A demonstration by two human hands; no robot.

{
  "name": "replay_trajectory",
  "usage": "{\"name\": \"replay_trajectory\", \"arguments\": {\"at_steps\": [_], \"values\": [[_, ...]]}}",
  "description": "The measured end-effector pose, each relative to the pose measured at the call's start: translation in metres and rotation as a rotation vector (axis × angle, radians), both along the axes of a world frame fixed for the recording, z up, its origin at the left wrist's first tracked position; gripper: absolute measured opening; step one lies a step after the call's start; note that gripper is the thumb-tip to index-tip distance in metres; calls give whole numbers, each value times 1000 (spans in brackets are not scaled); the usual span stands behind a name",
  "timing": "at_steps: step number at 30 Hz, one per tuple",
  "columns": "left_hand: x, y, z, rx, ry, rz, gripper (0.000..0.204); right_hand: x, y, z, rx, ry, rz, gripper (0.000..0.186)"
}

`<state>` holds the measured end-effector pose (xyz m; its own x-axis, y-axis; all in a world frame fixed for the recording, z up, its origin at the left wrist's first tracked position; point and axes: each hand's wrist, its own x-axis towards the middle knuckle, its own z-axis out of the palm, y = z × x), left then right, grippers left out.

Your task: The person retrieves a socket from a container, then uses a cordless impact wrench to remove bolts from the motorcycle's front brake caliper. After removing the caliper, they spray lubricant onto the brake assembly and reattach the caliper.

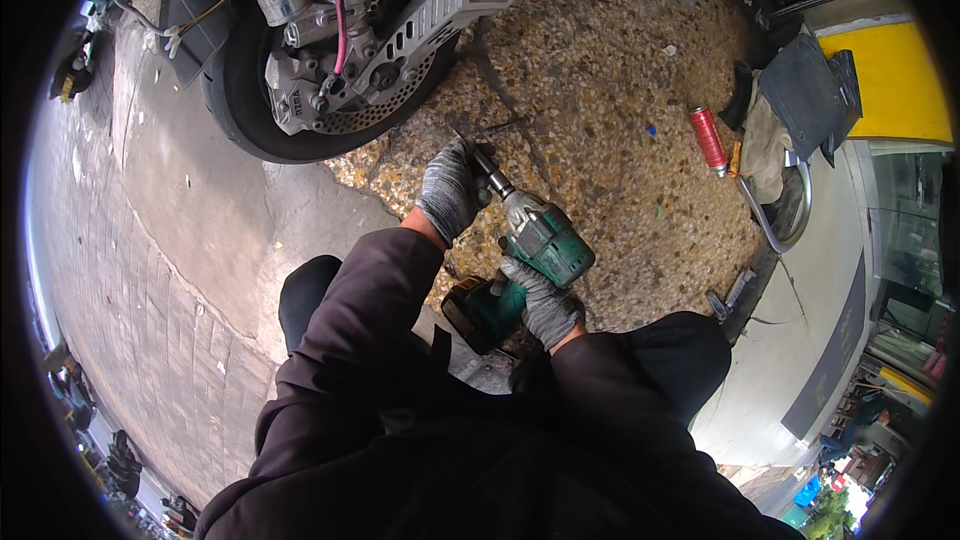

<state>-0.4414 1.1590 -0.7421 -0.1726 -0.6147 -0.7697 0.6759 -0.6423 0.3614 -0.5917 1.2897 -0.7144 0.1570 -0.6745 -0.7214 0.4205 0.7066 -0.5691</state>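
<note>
I hold a green cordless impact wrench (548, 243) low over the pebbled ground, with my right hand (540, 300) in a grey knit glove wrapped round its handle. A dark battery sits at the handle's base. My left hand (448, 190), gloved alike, closes at the front end of the long metal socket (493, 171) on the wrench's nose; its fingertips are partly hidden. Just beyond my hands is a scooter wheel (240, 115) with a perforated brake disc, silver caliper and silver swingarm (440, 25), plus a silver cylinder and a pink hose.
A red spray can (707, 140), rags (768, 150), dark flat pieces (800, 95) and a bent metal tube (790, 225) lie at the right, beside a yellow panel (885, 80) and glazed front. Pale paving (150, 270) spreads left. My dark-clad knees frame my arms.
</note>
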Motion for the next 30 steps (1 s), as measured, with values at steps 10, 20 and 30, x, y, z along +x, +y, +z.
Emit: {"name": "replay_trajectory", "arguments": {"at_steps": [10, 20, 30], "values": [[-12, -9, 3, -30, 1, 150, 7, -18, -10, -21, 19, -210, -103, 35], [-16, -10, 7, -125, -232, 130, 6, -19, -4, -26, 51, -204, -118, 37], [-12, -14, 22, -258, -442, 87, 11, -19, -4, -12, 13, -260, -137, 40]]}}
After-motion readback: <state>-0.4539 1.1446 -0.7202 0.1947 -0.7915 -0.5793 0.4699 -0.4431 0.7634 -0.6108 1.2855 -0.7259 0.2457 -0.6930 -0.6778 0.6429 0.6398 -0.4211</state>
